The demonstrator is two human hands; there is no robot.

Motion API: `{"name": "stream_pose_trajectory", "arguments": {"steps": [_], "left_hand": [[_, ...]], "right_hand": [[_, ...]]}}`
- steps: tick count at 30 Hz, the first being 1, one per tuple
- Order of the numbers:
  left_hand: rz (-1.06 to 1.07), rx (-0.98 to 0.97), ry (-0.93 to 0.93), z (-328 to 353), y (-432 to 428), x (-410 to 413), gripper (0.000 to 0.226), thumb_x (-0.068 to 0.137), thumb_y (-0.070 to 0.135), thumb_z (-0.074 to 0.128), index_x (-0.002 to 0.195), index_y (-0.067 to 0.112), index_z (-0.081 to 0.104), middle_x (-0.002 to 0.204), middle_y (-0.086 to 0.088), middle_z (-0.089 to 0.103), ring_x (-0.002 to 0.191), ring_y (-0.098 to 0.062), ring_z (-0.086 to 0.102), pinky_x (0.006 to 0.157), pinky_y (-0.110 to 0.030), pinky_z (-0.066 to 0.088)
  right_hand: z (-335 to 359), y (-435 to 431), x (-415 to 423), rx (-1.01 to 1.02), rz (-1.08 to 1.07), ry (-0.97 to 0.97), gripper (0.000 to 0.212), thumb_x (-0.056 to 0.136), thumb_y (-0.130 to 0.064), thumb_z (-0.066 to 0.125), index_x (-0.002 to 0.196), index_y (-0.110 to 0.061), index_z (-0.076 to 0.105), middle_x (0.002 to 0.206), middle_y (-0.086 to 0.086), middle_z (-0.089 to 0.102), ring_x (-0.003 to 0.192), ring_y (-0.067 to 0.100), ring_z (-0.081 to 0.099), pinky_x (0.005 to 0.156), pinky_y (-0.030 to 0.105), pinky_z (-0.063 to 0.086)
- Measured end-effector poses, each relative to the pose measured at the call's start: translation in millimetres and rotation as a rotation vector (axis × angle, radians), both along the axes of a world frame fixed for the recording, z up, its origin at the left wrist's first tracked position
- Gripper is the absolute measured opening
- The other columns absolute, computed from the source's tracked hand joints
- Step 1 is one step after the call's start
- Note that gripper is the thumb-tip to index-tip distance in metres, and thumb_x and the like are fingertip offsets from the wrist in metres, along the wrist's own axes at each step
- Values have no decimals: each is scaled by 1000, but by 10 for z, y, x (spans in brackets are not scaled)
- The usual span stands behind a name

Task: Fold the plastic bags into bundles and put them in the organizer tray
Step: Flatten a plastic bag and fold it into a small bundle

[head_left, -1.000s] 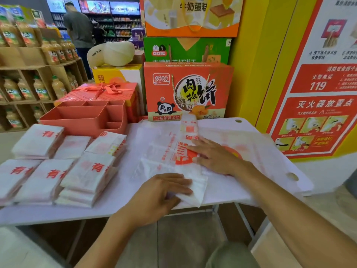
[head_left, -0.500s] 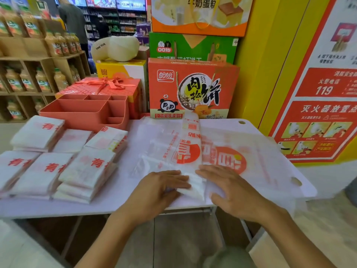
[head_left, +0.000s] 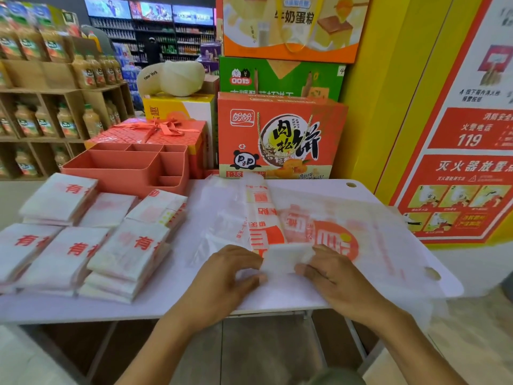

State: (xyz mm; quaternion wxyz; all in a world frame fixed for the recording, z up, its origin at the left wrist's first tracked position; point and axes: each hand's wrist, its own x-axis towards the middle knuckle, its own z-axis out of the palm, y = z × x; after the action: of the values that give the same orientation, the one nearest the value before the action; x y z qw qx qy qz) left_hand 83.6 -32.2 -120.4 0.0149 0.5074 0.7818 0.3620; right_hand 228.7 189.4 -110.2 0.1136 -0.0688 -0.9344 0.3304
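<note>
Hands at lower centre: left hand and right hand, both curled, pinch the near end of the folded plastic bag on the counter.

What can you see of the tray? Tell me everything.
The tray is a coral-red organizer, plastic by the look, with upright walls. Dividers split it into one long front compartment and smaller ones along the back and right side. The parts in view hold nothing. It sits level at the back left of the table, behind the bundles and before a ribboned gift box. Whether the bundles touch it is unclear. The left hand and right hand are off it, gripping a bag.
</note>
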Motion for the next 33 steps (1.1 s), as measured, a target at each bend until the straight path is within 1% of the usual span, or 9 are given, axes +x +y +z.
{"name": "stream_pose_trajectory", "arguments": {"steps": [4,7,9,13,19,24,28,30,33], "left_hand": [[51,-24,26,-4,27,-13,30,95,58,55,96,34,74,107,25,68,104,-2,56,90,-24,46],[123,-45,59,-14,47,-24,28,94,52,62,71,38,56,84,20,60,87,-6,51,77,-26,42],[169,-65,69,-14,73,-36,37,95,49,62,64,39,45,76,17,55,82,-6,48,73,-27,37],[227,-122,49,10,152,-14,40,99,49,54,66,28,45,75,10,54,81,-9,47,78,-32,29],[250,-269,45,121,278,-35,40,100,46,51,67,24,43,75,6,51,72,-9,48,71,-33,29],[281,-308,105,208,312,-115,31,89,55,62,83,28,47,79,11,58,71,-9,54,58,-27,32],[227,-238,138,108,287,-239,47,86,65,62,120,38,43,119,21,51,98,-5,50,75,-22,41],[173,-235,177,25,281,-290,54,91,66,55,135,38,44,138,19,44,119,-7,44,97,-26,39],[127,-260,245,-20,277,-317,54,97,63,46,144,37,44,150,20,39,137,-9,33,111,-32,27]], "right_hand": [[48,-4,-121,-142,-23,-19,45,93,-56,55,95,-15,73,104,-3,68,98,9,63,92,33,54],[103,-70,-215,-197,-78,-73,42,95,-49,59,65,-20,62,74,-8,55,68,6,52,66,24,43],[118,-106,-251,-215,-115,-79,43,98,-43,61,58,-26,56,73,-10,52,67,7,50,64,20,38],[66,-136,-293,-68,-186,-78,36,99,-45,57,70,-24,60,89,-3,54,82,13,55,71,23,46],[-33,-175,-332,334,-280,-33,45,97,-54,56,64,-28,41,86,-10,42,87,15,43,81,34,42],[-69,-178,-315,310,-357,43,40,88,-58,67,76,-29,41,88,-13,41,88,13,43,79,30,42],[-62,-186,-302,231,-321,62,36,90,-55,68,112,-37,45,112,-19,43,106,5,43,97,24,42],[-74,-186,-300,227,-300,48,31,92,-53,66,115,-35,54,113,-21,45,107,3,42,99,21,38],[-78,-165,-286,119,-322,75,20,92,-44,70,104,-30,64,103,-24,48,103,3,47,94,18,39]]}}
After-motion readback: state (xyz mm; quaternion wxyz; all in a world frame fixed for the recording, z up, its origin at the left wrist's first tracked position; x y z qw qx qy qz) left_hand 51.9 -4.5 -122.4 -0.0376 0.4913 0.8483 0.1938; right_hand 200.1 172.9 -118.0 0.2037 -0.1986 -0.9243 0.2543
